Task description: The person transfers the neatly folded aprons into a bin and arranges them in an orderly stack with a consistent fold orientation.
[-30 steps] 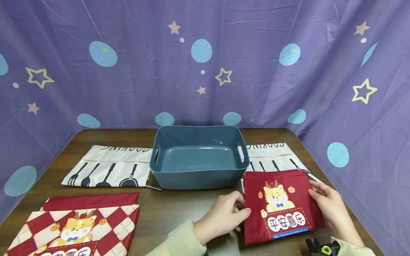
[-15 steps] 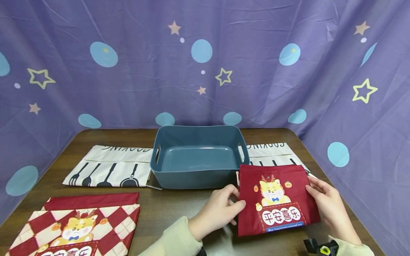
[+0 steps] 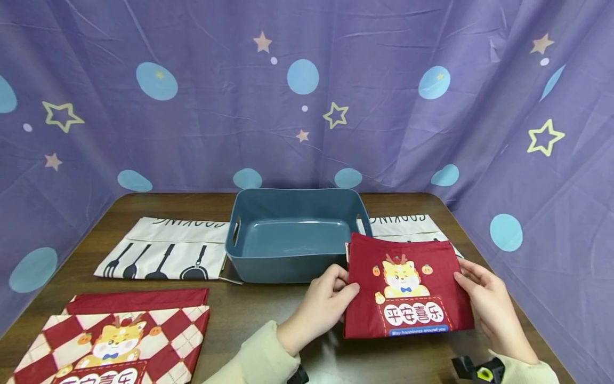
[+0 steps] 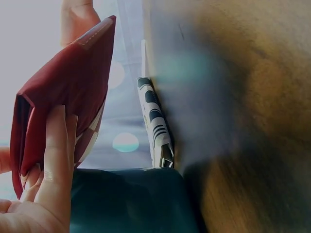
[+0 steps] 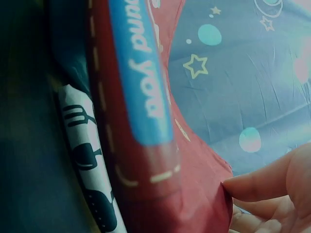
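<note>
Starts far left with a checkered cloth [image 3: 112,338], then a white cloth [image 3: 163,249] behind it, then a blue bin [image 3: 288,269]. With the left hand [image 3: 318,304], pinches the left edge of a folded red cloth [image 3: 408,288] — thumb in front, fingers behind. Holds it off the table [image 3: 240,325] (overlapping the bin's right corner). With the right hand [image 3: 489,304], pinches the right edge — closed on fabric.

purple star-and-dot curtain [image 3: 216,138], creased | brown wooden table [image 3: 240,309], glossy
</note>
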A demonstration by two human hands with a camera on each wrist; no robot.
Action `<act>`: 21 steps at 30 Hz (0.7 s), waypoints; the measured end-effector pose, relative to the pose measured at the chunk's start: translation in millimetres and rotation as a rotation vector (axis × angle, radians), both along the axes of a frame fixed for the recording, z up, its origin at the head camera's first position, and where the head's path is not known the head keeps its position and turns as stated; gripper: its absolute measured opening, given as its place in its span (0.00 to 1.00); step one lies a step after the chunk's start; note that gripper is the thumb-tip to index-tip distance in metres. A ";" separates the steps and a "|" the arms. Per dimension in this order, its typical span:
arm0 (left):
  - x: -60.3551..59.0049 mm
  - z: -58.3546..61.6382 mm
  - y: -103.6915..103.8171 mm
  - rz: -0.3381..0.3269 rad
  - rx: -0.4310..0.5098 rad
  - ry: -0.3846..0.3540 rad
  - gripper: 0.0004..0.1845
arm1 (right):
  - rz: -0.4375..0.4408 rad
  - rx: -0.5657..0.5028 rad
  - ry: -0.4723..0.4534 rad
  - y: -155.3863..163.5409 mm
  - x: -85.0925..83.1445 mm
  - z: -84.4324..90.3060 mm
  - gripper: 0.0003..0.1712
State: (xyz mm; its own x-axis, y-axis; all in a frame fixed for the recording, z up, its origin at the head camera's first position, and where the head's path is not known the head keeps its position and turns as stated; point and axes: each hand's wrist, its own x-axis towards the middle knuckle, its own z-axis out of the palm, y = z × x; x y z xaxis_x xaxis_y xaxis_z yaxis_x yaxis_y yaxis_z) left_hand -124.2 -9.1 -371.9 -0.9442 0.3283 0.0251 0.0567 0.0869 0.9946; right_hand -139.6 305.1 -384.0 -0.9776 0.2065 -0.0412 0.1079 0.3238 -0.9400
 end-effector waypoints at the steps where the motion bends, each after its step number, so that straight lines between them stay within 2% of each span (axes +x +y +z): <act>1: -0.4 0.3 -0.3 0.005 0.008 0.005 0.11 | 0.004 -0.004 0.008 -0.4 0.1 0.6 0.32; 9: -2.9 4.4 -4.5 0.054 0.091 0.011 0.13 | 0.038 -0.072 0.080 -1.6 0.0 3.6 0.33; 14: -5.1 8.6 -8.8 0.079 0.101 0.014 0.13 | 0.075 -0.121 0.122 -2.4 -0.3 4.4 0.33; 21: -10.7 10.4 -13.8 0.135 0.076 0.042 0.11 | 0.134 -0.239 0.191 -6.1 -1.2 7.2 0.23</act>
